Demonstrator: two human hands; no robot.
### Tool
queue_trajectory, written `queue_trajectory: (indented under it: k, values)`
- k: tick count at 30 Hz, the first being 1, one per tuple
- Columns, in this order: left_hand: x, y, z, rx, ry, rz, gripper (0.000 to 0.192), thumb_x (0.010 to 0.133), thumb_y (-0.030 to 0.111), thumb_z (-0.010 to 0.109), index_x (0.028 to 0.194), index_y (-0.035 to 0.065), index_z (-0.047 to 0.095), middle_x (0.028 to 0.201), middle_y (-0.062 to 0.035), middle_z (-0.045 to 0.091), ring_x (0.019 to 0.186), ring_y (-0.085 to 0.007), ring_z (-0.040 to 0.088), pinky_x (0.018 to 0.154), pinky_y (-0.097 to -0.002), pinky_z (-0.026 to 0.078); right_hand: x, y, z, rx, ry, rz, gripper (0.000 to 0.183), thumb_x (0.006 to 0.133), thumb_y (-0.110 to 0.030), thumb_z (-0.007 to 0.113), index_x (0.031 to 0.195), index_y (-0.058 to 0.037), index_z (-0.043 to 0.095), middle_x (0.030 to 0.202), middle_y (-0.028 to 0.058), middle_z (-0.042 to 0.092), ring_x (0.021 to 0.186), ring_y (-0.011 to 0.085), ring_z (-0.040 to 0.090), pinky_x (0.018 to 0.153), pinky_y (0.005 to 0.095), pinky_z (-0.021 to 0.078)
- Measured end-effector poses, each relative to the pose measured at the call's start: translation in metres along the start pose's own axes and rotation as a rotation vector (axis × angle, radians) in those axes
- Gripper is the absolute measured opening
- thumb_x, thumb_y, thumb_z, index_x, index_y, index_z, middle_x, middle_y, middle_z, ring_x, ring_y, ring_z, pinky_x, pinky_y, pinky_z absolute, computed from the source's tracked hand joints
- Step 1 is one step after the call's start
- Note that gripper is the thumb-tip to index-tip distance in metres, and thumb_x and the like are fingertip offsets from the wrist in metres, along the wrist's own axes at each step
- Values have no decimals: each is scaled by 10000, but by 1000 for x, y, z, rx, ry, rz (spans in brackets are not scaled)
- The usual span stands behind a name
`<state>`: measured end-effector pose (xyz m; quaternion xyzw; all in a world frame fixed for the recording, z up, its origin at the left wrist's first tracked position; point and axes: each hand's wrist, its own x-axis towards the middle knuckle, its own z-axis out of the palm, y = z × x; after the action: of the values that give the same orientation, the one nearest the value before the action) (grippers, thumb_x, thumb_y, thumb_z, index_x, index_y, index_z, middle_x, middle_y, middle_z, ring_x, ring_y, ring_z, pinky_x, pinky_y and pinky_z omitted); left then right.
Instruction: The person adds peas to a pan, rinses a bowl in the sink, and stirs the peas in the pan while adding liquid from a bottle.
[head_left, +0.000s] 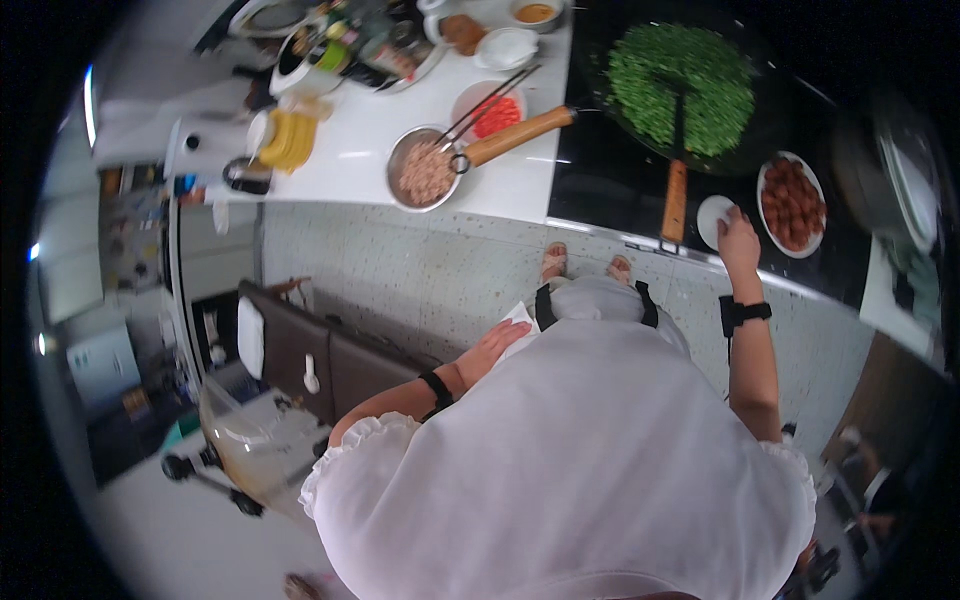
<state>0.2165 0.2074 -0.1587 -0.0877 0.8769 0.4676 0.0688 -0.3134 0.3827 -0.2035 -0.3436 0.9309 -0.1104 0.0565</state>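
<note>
My right hand reaches over the front edge of the black cooktop, its fingers at the rim of a small white dish; whether they grip it is not clear. Beside it lies an oval white plate of reddish-brown chunks. Behind, a dark wok holds chopped greens, with a wooden-handled spatula resting in them. Down at my waist, my left hand lies against a white cloth or paper; its grip is partly hidden.
On the white counter at left are a metal pan of minced meat, a bowl of chopped red pieces with chopsticks across it, and a yellow container. A large pot stands at right. Behind me is a brown bench.
</note>
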Motion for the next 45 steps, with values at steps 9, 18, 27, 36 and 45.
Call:
queue_trajectory:
  k: [9,18,27,36,45]
  values:
    - [-41,47,9,91,63,-172,657,984,317,542,1527,28,311,1575,-165,335,1486,-291,294,1248,-494,194,-13,-61,-10,199,-165,-168,135,874,-130,657,971,-82,577,889,217,702,837,438,681,718,530,546]
    - [-60,-35,-85,120,-20,10,579,997,235,493,1510,10,347,1577,-169,321,1467,-361,299,1257,-476,168,-60,-225,-26,434,-283,-345,140,893,-116,641,998,-45,583,957,190,664,809,412,654,712,483,525]
    - [-137,-175,-151,54,93,101,524,992,98,433,1506,28,357,1523,-165,407,1414,-363,364,1234,-484,238,-9,-456,-181,618,-347,-424,104,876,-53,666,941,-21,591,735,121,574,635,219,614,612,332,496]
    - [-159,-212,-171,36,229,174,584,971,195,533,1500,20,356,1472,-192,459,1360,-375,436,1189,-525,299,239,-500,-82,-62,-151,-381,152,813,-81,627,926,21,641,838,231,695,782,383,707,697,438,563]
    - [-195,-230,-123,69,457,167,613,954,235,565,1484,-10,379,1526,-197,406,1406,-357,402,1192,-524,282,309,-508,9,-184,-417,-62,285,808,13,545,1047,118,657,935,288,713,830,369,742,721,431,589]
